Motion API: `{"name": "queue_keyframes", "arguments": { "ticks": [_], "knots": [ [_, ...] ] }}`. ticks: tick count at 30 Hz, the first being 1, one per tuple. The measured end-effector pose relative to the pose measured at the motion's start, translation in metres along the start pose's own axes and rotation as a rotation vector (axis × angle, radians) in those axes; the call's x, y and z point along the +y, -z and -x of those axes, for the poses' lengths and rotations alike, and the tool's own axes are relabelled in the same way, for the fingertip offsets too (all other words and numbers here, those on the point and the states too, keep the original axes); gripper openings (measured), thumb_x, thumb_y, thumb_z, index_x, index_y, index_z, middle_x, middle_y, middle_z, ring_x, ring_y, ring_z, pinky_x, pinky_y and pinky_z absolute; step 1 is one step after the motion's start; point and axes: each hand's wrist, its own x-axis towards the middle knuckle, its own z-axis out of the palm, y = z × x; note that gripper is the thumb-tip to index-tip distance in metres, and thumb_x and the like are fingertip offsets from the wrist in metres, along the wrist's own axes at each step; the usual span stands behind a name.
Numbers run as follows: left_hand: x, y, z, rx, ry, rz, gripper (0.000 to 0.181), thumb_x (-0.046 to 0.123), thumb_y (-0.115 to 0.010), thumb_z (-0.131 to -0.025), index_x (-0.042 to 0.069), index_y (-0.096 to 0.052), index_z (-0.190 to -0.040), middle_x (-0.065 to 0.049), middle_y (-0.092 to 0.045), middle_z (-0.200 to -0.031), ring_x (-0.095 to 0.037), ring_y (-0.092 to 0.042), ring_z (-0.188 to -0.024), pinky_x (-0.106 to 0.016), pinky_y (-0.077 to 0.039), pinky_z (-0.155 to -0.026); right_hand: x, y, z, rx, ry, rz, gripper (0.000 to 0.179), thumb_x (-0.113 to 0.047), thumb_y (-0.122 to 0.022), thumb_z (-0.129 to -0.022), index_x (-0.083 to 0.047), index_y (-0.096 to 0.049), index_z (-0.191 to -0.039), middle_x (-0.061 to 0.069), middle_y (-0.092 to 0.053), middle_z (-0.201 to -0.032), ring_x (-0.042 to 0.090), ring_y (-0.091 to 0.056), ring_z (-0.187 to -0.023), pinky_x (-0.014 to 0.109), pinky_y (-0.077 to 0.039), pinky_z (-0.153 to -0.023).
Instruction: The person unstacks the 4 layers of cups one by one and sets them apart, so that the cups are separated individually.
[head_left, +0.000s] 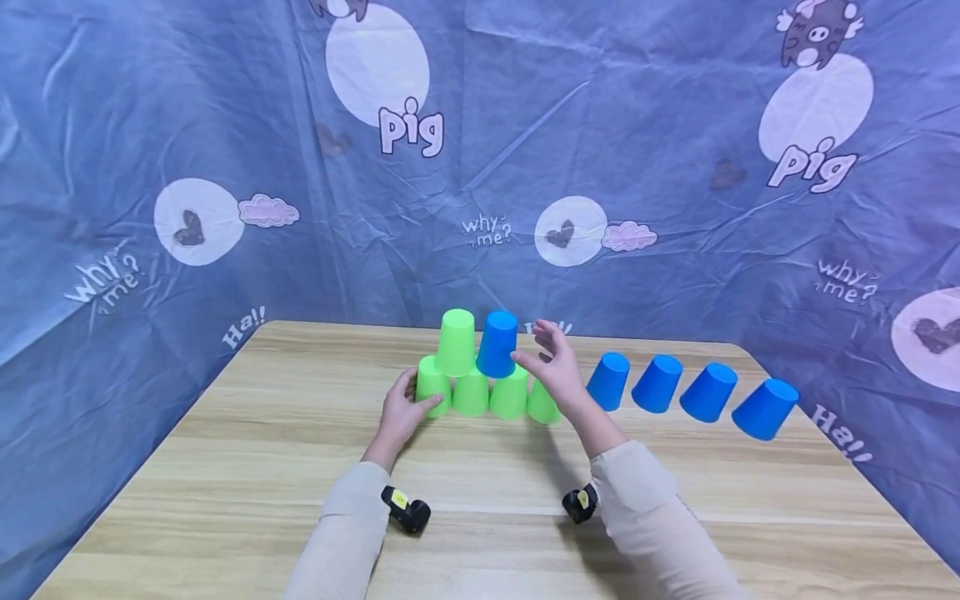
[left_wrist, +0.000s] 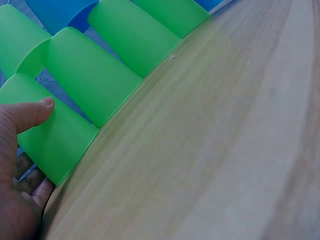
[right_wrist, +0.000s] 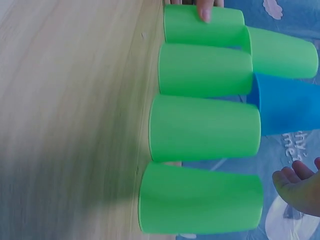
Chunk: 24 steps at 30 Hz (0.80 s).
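Several upside-down green cups stand in a row on the table, and my left hand (head_left: 397,412) grips the leftmost green cup (head_left: 432,390), thumb on its front and fingers round behind. On top of the row sit an upside-down green cup (head_left: 456,343) and, right of it, an upside-down blue cup (head_left: 497,343). My right hand (head_left: 561,372) is just right of that blue cup, fingers spread and holding nothing. In the right wrist view the right hand (right_wrist: 302,187) shows apart from the upper blue cup (right_wrist: 290,106). It partly hides the rightmost bottom green cup (head_left: 542,404) in the head view.
To the right, several more upside-down blue cups (head_left: 657,385) stand in a spaced line on the wooden table (head_left: 465,500). A blue printed cloth (head_left: 480,150) hangs behind the table and along its sides.
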Motion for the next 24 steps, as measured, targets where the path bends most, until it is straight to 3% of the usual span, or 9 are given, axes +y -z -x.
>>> {"name": "queue_keyframes", "arguments": {
  "ticks": [8,24],
  "knots": [
    [-0.001,0.0,-0.001,-0.003,0.009,-0.001,0.063,0.007,-0.07,-0.069,0.001,-0.04,-0.124,-0.02,-0.046,-0.118,-0.031,-0.042,-0.109,-0.041,-0.033,-0.093,0.0,-0.016,-0.003,-0.011,-0.024,-0.022,0.063,-0.013,-0.066,-0.076,-0.002,-0.033,-0.128,0.017,-0.04,-0.126,0.028,-0.036,-0.116,0.041,-0.03,-0.096],
    [-0.001,-0.001,0.0,0.004,-0.006,-0.013,0.063,0.005,-0.069,-0.069,-0.001,-0.039,-0.125,-0.02,-0.046,-0.119,-0.031,-0.041,-0.109,-0.04,-0.033,-0.094,0.002,-0.038,-0.012,0.06,-0.064,0.016,0.064,-0.012,-0.068,-0.074,-0.002,-0.033,-0.127,0.019,-0.043,-0.121,0.029,-0.04,-0.111,0.042,-0.034,-0.092]
  ]
}}
